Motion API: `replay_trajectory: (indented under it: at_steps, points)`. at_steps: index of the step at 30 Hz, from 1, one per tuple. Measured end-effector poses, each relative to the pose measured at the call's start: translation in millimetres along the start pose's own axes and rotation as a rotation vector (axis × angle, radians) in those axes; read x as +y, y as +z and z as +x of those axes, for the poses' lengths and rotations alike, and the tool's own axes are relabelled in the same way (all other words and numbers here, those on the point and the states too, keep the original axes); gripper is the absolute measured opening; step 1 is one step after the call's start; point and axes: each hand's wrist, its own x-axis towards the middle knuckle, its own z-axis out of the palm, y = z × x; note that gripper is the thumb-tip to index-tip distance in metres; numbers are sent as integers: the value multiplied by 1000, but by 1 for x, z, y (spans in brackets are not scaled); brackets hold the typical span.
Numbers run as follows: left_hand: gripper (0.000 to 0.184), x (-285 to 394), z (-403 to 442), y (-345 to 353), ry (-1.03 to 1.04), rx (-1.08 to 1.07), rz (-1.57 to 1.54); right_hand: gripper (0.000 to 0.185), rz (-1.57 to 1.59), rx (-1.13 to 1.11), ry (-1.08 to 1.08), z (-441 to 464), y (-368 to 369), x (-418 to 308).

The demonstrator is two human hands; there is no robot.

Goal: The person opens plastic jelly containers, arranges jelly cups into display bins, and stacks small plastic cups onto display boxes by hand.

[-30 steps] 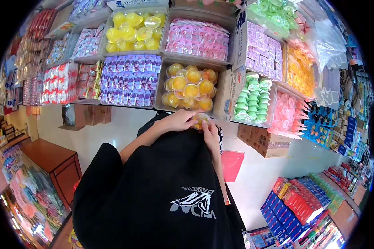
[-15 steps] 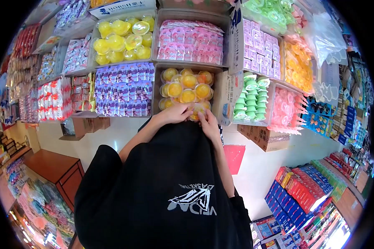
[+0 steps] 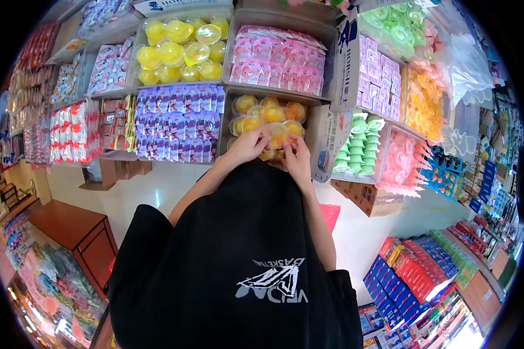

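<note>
Orange cup (image 3: pixel 277 137), round and of clear, shiny plastic, is between the two hands, over the front part of a grey bin and just beyond the black cloth shirt (image 3: pixel 221 232) with its white print. The left hand (image 3: pixel 248 145) grips the cup at its left side with bent fingers, and the right hand (image 3: pixel 297 157) pinches it from the right. Whether its underside touches the cups below, I cannot tell.

Around and behind it, similar domed cups (image 3: pixel 251 123) are heaped in this rectangular bin (image 3: pixel 313 123), smooth and glossy, with orange colour inside. At the bin's right side stands a printed cardboard panel (image 3: pixel 328 136), flat and stiff. On the left side are purple sachets (image 3: pixel 180 125), soft, wrinkled and put in close rows. To the right of the panel, green cups (image 3: pixel 363 145) are nested in stacks, and beside them lie pink pieces (image 3: pixel 399 157) with pointed ends.

Farther back, pink packets (image 3: pixel 279 61) of crinkled film fill another bin. To their left are yellow cups (image 3: pixel 170 53), rounded and transparent like bubbles.
</note>
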Motion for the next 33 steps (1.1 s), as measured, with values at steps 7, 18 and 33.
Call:
replay_trajectory:
  at_steps: [7,18,33]
  points:
    - [48,-15,16,-4,-8,22,58,25,-58,17,36,19,-1,-5]
    - [45,-25,18,3,66,111,-44,25,43,34,18,27,1,7]
    - [44,-23,16,-1,-26,107,-113,35,23,-8,78,26,-2,-2]
